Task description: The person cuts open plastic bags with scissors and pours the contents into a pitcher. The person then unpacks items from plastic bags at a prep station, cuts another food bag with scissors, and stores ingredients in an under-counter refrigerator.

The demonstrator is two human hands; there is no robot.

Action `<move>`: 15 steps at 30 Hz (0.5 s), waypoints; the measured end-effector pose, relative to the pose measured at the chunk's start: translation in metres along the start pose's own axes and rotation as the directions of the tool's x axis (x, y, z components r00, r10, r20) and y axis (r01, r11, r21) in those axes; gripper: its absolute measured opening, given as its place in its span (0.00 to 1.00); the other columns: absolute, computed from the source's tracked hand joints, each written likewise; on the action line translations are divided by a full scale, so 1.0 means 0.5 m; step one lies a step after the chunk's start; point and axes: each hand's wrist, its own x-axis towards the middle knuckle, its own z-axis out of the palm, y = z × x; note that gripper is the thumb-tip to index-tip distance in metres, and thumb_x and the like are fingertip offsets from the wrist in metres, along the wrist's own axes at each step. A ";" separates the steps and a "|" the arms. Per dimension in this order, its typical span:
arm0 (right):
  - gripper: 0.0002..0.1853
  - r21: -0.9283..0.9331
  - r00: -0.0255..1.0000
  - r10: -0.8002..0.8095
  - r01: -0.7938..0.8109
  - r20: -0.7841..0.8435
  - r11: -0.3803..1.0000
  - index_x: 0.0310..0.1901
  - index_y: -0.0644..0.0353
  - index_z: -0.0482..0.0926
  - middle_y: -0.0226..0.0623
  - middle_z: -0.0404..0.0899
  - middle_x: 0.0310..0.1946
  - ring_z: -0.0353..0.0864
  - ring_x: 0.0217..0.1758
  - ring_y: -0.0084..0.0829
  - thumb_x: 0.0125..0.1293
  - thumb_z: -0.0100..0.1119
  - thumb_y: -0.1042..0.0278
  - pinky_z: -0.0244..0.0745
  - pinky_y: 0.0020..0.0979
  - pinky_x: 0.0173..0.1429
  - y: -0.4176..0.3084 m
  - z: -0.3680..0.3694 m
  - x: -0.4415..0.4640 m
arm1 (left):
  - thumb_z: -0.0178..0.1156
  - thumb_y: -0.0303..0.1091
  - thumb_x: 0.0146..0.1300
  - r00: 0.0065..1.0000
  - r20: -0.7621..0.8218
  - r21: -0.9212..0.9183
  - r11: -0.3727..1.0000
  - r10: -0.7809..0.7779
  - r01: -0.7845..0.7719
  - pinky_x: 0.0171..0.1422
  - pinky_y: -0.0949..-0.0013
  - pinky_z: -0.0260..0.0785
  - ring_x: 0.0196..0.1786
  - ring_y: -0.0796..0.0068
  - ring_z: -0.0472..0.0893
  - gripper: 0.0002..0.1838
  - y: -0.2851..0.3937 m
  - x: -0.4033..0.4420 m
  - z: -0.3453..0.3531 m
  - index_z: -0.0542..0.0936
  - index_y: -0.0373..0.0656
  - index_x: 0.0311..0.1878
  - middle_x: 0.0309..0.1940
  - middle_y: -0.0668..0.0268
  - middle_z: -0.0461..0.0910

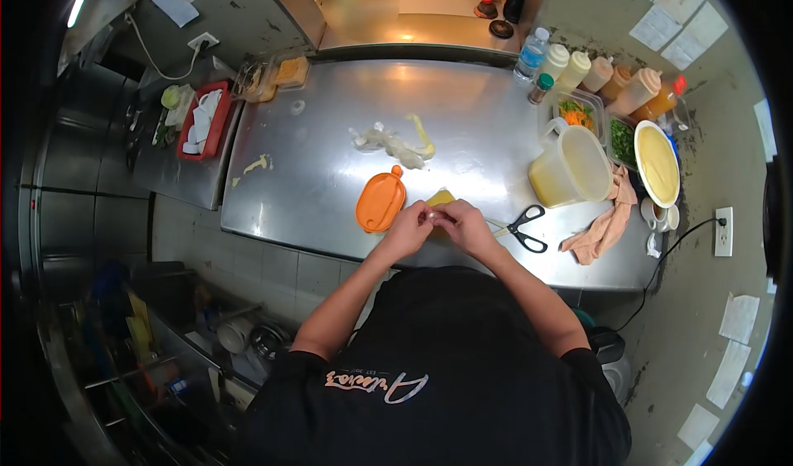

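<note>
My left hand (410,228) and my right hand (464,225) meet near the front edge of the steel table, fingers pinched together on a small pale thing too small to name. Just behind and beneath them shows something yellow (443,197), mostly hidden by the fingers. An orange lid (381,202) lies beside my left hand. Black-handled scissors (527,228) rest to the right of my right hand, blades pointing toward it. Crumpled clear plastic (388,145) with a yellow smear lies farther back.
At the right stand a pitcher of yellow liquid (570,168), a cloth (603,222), an oval yellow-filled dish (657,164), vegetable containers (576,114) and squeeze bottles (600,73). A red basket (216,140) sits left, beyond the table (330,94).
</note>
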 end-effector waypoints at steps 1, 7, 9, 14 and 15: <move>0.10 -0.028 0.999 -0.048 0.047 -0.019 0.998 0.44 0.59 0.86 0.41 0.83 0.38 0.82 0.42 0.45 0.61 0.70 0.73 0.79 0.41 0.49 0.000 -0.001 0.002 | 0.62 0.28 0.71 1.000 0.001 -0.019 1.000 0.023 -0.023 0.47 0.69 0.76 0.40 0.76 0.83 0.04 -0.004 -0.001 0.001 0.79 0.38 0.45 0.36 0.65 0.82; 0.07 -0.209 0.969 -0.199 0.167 -0.147 0.964 0.39 0.59 0.85 0.40 0.80 0.33 0.79 0.41 0.43 0.59 0.71 0.72 0.77 0.41 0.46 0.025 0.019 0.015 | 0.63 0.25 0.71 0.959 -0.272 -0.149 0.981 0.077 -0.121 0.47 0.72 0.76 0.41 0.77 0.82 0.05 0.010 -0.021 0.030 0.82 0.37 0.47 0.41 0.65 0.82; 0.06 -0.166 0.975 -0.137 0.108 -0.176 0.980 0.38 0.60 0.84 0.39 0.80 0.33 0.79 0.41 0.43 0.59 0.71 0.73 0.77 0.40 0.45 0.033 0.021 0.017 | 0.63 0.26 0.71 0.935 -0.349 -0.168 0.977 0.066 -0.132 0.47 0.72 0.77 0.41 0.78 0.83 0.07 0.003 -0.017 0.055 0.83 0.37 0.49 0.42 0.65 0.82; 0.04 0.025 0.994 -0.008 0.010 -0.110 1.000 0.37 0.60 0.84 0.39 0.80 0.34 0.78 0.41 0.42 0.61 0.69 0.73 0.75 0.38 0.46 0.068 0.003 0.014 | 0.63 0.26 0.72 0.958 -0.288 -0.333 0.938 -0.002 -0.098 0.47 0.74 0.78 0.42 0.77 0.83 0.09 0.003 -0.001 0.051 0.84 0.35 0.52 0.43 0.63 0.82; 0.04 0.068 0.994 0.017 -0.010 -0.110 0.998 0.37 0.60 0.84 0.39 0.80 0.34 0.78 0.41 0.41 0.62 0.69 0.74 0.75 0.38 0.47 0.068 0.000 0.015 | 0.64 0.26 0.72 0.951 -0.286 -0.195 0.965 0.118 -0.179 0.47 0.74 0.78 0.42 0.78 0.83 0.09 -0.004 0.009 0.044 0.85 0.36 0.51 0.44 0.64 0.84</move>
